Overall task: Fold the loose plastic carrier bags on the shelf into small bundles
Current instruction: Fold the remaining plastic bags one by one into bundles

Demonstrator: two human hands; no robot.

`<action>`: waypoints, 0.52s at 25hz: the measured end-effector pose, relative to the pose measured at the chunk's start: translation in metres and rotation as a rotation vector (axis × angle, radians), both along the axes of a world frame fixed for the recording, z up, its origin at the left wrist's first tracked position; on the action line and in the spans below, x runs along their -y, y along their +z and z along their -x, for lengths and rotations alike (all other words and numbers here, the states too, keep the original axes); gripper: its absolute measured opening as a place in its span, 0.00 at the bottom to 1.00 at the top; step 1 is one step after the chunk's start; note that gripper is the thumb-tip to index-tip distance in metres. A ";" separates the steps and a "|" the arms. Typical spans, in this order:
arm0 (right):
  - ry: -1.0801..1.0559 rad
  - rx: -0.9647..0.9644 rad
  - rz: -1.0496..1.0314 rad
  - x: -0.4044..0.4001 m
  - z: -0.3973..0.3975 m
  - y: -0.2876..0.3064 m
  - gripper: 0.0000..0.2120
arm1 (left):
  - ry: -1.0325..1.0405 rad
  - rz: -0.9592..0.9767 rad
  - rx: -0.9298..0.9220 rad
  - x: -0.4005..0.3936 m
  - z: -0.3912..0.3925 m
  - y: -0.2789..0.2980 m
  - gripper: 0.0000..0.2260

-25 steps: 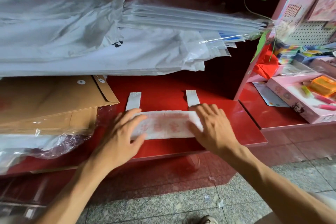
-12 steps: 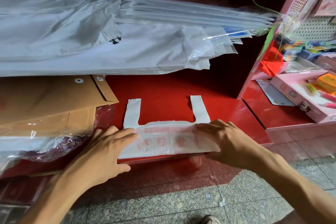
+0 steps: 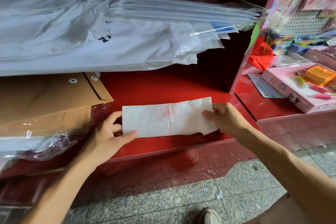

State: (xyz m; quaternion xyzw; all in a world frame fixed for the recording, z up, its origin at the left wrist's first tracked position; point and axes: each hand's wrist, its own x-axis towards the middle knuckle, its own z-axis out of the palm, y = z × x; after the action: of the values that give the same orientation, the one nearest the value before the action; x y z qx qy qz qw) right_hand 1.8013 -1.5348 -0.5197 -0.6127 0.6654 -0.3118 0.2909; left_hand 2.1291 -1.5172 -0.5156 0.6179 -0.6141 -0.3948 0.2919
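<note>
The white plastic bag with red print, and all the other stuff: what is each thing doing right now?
White plastic carrier bag with red print: folded into a flat strip, held at both ends.
Left hand: pinching the bag's left end.
Right hand: pinching the bag's right end.
Brown paper envelopes: stacked flat, flaps closed.
Large white plastic bags: piled, crumpled.
Red shelf: bears it all.

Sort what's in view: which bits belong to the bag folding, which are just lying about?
In the job:
folded carrier bag
left hand
right hand
red shelf

Lying about:
brown envelopes
white plastic sheets
pink stationery box
shoe
</note>
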 end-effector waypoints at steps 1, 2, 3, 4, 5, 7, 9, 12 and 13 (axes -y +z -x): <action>-0.034 -0.061 0.002 0.003 -0.003 -0.001 0.08 | 0.021 0.001 0.061 0.002 0.002 -0.003 0.21; -0.079 -0.123 -0.003 0.005 -0.004 -0.001 0.07 | 0.058 0.005 0.107 0.004 0.004 -0.006 0.23; -0.135 -0.191 -0.005 0.003 -0.008 0.003 0.07 | 0.095 0.024 0.147 0.005 0.005 -0.007 0.25; -0.207 -0.293 0.033 -0.001 -0.013 0.005 0.09 | 0.134 0.083 0.224 0.006 0.006 -0.008 0.28; -0.231 -0.435 0.137 -0.006 -0.019 0.005 0.12 | 0.146 0.197 0.312 0.006 0.006 -0.009 0.30; -0.063 -0.634 0.382 -0.015 -0.034 0.000 0.18 | 0.003 0.498 0.485 0.005 0.010 -0.012 0.30; 0.267 -0.678 0.304 -0.019 -0.050 -0.006 0.34 | -0.288 0.535 0.585 0.005 0.018 -0.014 0.31; 0.534 -0.701 -0.030 -0.019 -0.049 -0.007 0.49 | -0.536 0.271 0.707 0.010 0.016 -0.015 0.41; 0.583 -0.748 -0.055 -0.021 -0.042 -0.005 0.49 | -0.572 0.241 0.759 0.010 0.012 -0.014 0.42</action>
State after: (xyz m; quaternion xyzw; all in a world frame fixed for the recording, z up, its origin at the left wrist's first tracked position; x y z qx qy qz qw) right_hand 1.8437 -1.5136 -0.5243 -0.8363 0.5327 0.0423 0.1228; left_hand 2.1174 -1.5277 -0.5296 0.4864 -0.8637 -0.1320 -0.0033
